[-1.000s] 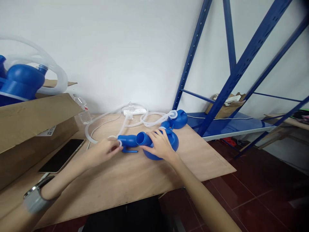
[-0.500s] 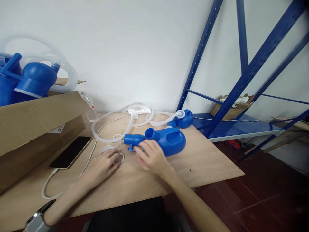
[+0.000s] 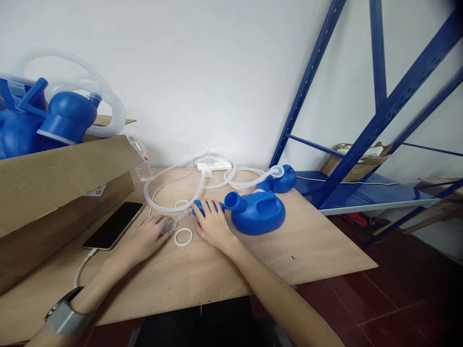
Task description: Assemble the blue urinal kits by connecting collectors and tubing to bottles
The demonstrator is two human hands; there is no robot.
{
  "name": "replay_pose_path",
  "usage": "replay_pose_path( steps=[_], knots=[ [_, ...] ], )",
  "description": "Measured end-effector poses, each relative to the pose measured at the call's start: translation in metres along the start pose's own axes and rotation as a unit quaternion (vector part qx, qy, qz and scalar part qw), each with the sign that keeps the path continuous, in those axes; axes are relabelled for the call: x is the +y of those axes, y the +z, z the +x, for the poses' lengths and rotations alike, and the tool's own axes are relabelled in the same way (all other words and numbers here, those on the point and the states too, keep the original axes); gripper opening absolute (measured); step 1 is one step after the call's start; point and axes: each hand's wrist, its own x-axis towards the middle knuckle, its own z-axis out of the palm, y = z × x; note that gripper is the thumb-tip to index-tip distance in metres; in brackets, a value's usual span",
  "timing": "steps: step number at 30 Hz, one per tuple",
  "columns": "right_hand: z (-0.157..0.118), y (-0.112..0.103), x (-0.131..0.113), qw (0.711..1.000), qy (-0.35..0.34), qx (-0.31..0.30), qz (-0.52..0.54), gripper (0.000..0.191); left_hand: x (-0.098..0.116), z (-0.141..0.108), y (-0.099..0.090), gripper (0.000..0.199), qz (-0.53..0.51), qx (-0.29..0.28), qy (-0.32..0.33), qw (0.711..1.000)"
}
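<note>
My left hand (image 3: 150,237) has its fingers curled round a translucent plastic cap (image 3: 169,225) with a strap, low over the table. My right hand (image 3: 213,224) is closed over a blue plastic spout piece (image 3: 199,208), its fingers draped across the top and hiding much of it. Just right of that hand, a blue plastic urinal bottle (image 3: 258,219) lies on its side, its open neck pointing up and left. Between my hands and nearer me, a white sealing ring (image 3: 183,237) rests flat on the wood.
A cardboard box (image 3: 68,178) full of blue urinal bottles (image 3: 68,115) stands left. Near it are a phone (image 3: 114,225) on a cable and a clear bottle (image 3: 143,166). Clear hose (image 3: 173,168), a power strip (image 3: 214,166) and another blue bottle (image 3: 284,179) lie behind. Blue shelving (image 3: 361,183) stands right.
My left hand has left the white ring, which now lies by itself, and has closed on the translucent cap. My right hand has come down onto the blue spout piece. The view shifted slightly.
</note>
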Motion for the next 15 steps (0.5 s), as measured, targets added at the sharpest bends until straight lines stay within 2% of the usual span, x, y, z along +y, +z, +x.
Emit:
replay_pose_path(
  steps=[5,9,12,15],
  knots=[
    [-0.01,-0.003,0.001,1.0,-0.021,0.004,0.021,0.056,-0.003,0.001,0.001,0.059,0.001,0.013,-0.015,1.0],
    [-0.01,-0.006,0.0,0.999,-0.019,0.009,0.039,0.052,0.001,0.009,-0.005,0.058,0.028,-0.003,-0.015,0.999],
    [-0.009,-0.007,0.0,0.997,-0.024,0.032,0.072,0.055,0.012,0.023,-0.017,0.06,0.061,-0.011,-0.012,0.998],
    [-0.009,-0.006,0.001,0.99,-0.01,0.075,0.116,0.057,0.02,0.05,-0.028,0.057,0.051,-0.06,-0.013,0.997]
  ],
)
